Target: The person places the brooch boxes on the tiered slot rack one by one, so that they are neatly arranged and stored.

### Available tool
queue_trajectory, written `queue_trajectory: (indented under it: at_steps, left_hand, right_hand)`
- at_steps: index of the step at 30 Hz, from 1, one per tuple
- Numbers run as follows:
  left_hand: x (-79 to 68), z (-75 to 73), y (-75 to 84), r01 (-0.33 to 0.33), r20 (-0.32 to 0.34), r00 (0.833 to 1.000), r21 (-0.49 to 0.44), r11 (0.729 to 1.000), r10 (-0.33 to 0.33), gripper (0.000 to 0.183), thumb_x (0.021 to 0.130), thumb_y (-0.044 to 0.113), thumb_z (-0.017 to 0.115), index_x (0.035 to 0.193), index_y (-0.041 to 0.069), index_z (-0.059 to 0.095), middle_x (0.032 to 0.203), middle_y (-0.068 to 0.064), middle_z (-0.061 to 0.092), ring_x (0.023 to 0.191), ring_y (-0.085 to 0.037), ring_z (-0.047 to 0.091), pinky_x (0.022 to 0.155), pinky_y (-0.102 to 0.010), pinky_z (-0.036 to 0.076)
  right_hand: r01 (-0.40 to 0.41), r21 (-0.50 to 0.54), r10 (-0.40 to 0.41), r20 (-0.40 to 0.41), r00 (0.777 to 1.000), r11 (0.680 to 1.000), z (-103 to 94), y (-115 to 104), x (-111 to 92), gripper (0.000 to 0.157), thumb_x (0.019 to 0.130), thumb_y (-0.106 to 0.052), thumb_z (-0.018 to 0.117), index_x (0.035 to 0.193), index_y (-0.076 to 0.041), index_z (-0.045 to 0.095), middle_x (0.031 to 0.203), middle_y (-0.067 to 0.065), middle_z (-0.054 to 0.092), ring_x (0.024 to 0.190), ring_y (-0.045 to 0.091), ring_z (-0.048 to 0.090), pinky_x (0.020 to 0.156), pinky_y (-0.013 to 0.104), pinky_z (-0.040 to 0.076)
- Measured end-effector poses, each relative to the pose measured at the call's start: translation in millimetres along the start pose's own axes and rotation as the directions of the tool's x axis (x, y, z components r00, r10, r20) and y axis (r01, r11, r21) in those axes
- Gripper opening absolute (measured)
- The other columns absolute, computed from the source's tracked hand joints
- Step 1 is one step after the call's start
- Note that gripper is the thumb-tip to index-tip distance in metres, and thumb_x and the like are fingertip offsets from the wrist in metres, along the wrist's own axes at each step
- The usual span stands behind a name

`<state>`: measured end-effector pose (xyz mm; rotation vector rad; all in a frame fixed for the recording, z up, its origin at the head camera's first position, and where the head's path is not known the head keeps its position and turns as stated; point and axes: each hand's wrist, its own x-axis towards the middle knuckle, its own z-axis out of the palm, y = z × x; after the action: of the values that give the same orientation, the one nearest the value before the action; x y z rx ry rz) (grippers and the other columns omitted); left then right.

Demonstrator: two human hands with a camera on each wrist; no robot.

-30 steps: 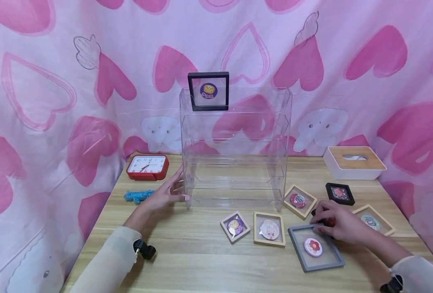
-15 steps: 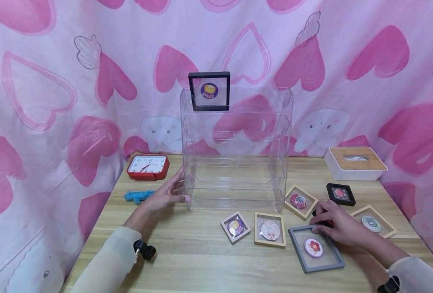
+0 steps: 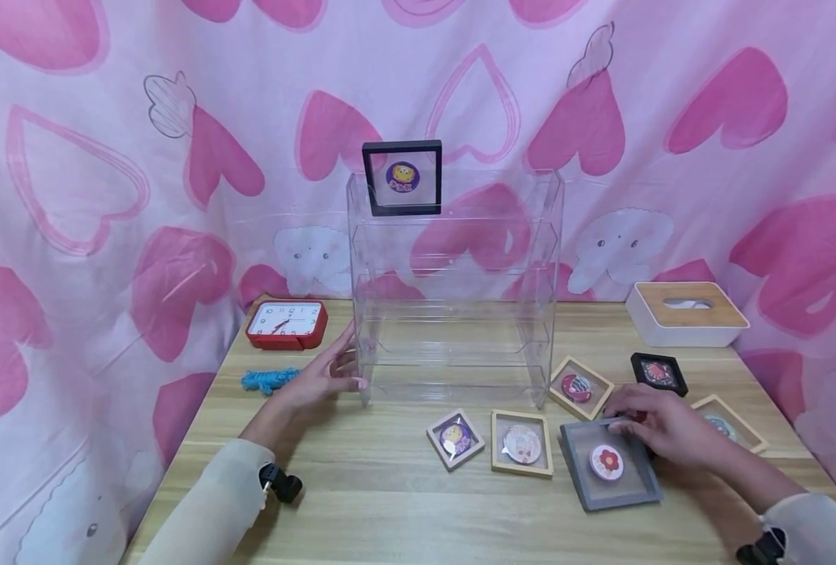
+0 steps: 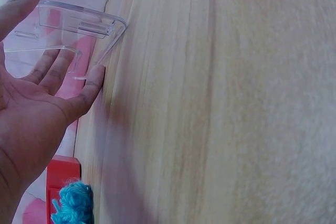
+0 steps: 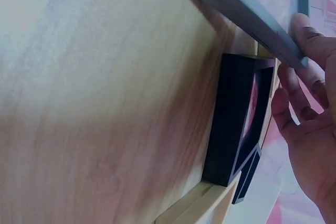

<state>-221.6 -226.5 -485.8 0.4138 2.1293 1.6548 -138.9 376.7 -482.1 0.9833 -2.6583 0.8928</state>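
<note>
Pinched at one edge by the right hand, the gray frame could slip — the left hand is spread beside the rack.

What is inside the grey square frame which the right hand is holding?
Inside the grey square frame is a round white badge with a red flower. In the head view, the right hand covers its far right corner.

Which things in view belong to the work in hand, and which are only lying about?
Likely in the work:
grey frame, held by the right hand
clear rack, left hand at its side
black frame on the rack
other framed badges

Probably unrelated:
red clock
blue yarn
white tissue box
</note>
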Motion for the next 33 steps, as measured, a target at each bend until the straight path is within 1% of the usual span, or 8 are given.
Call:
queue_trajectory:
  at_steps: [3,8,12,15,19,23,28,33]
  left_hand:
    - [-0.2,0.7,0.7,0.009,-0.003,1.0,-0.003,1.0,-0.009,0.114,0.1,0.011,0.08,0.17,0.064,0.007,0.186,-0.008,0.02,0.171,-0.048,0.02,0.131,-0.08,0.021]
    - [0.4,0.3,0.5,0.009,-0.002,1.0,-0.005,1.0,-0.009,0.113,0.1,0.013,0.081,0.169,0.065,0.008,0.186,-0.007,0.02,0.171,-0.047,0.02,0.132,-0.08,0.02]
    - [0.3,-0.2,0.1,0.016,-0.004,1.0,0.002,1.0,-0.016,0.113,0.1,0.013,0.08,0.169,0.066,0.007,0.187,-0.007,0.018,0.171,-0.048,0.019,0.132,-0.08,0.02]
    - [0.2,-0.2,-0.4,0.022,-0.006,1.0,0.007,1.0,-0.022,0.113,0.101,0.013,0.08,0.169,0.067,0.007,0.187,-0.008,0.017,0.171,-0.048,0.019,0.131,-0.08,0.021]
    - [1.5,0.1,-0.3,0.032,-0.014,0.999,0.01,0.999,-0.032,0.113,0.101,0.011,0.079,0.168,0.068,0.008,0.186,-0.007,0.018,0.171,-0.047,0.02,0.131,-0.08,0.022]
    - [2.3,-0.5,-0.5,0.044,-0.024,0.999,0.013,0.999,-0.043,0.113,0.101,0.01,0.078,0.166,0.071,0.009,0.186,-0.007,0.018,0.171,-0.046,0.022,0.131,-0.079,0.022]
    - [1.6,-0.7,-2.0,0.018,-0.019,1.0,0.021,1.0,-0.017,0.113,0.1,0.014,0.081,0.168,0.067,0.008,0.185,-0.01,0.019,0.17,-0.047,0.023,0.132,-0.079,0.022]
    - [0.4,0.3,-2.0,-0.001,-0.012,1.0,0.014,1.0,0.001,0.113,0.101,0.013,0.08,0.169,0.065,0.008,0.186,-0.009,0.019,0.17,-0.048,0.022,0.132,-0.079,0.022]
  right_hand:
    - [-0.025,0.014,0.026,-0.025,0.999,1.0,-3.3,0.5,1.3,0.042,0.082,0.008,0.091,0.106,-0.024,0.081,0.103,-0.007,0.078,0.092,0.0,0.068,0.077,0.009,0.052]
    - [-0.121,0.003,0.121,-0.013,0.993,0.993,-13.6,-1.6,3.7,0.041,0.086,0.006,0.089,0.109,-0.027,0.081,0.105,-0.006,0.08,0.093,-0.006,0.064,0.067,0.016,0.058]
    - [-0.164,-0.034,0.163,-0.022,0.986,0.986,-24.4,-4.7,8.4,0.042,0.085,0.008,0.089,0.11,-0.025,0.082,0.106,-0.005,0.08,0.097,-0.009,0.062,0.07,0.015,0.06]
    - [-0.13,-0.064,0.126,-0.065,0.99,0.989,-31.2,-7.1,14.4,0.046,0.081,0.012,0.09,0.109,-0.024,0.082,0.104,-0.006,0.08,0.095,-0.009,0.064,0.077,0.01,0.057]
    - [-0.077,-0.077,0.067,-0.12,0.991,0.994,-41.3,-10.6,23.3,0.051,0.078,0.018,0.089,0.109,-0.022,0.082,0.101,-0.004,0.078,0.089,-0.008,0.064,0.075,0.008,0.056]
    - [-0.085,-0.1,0.07,-0.148,0.987,0.991,-54.9,-15.4,34.7,0.05,0.079,0.018,0.088,0.111,-0.02,0.082,0.1,-0.005,0.076,0.081,-0.004,0.062,0.068,0.009,0.055]
    - [-0.082,-0.098,0.059,-0.216,0.975,0.992,-74.1,-22.7,54.4,0.047,0.078,0.018,0.089,0.109,-0.016,0.083,0.098,-0.004,0.077,0.081,-0.006,0.062,0.068,0.007,0.056]
    - [-0.009,-0.088,-0.019,-0.307,0.952,0.996,-92.7,-30.9,80.6,0.048,0.072,0.026,0.087,0.108,-0.005,0.083,0.106,-0.022,0.074,0.086,-0.013,0.063,0.075,0.002,0.054]
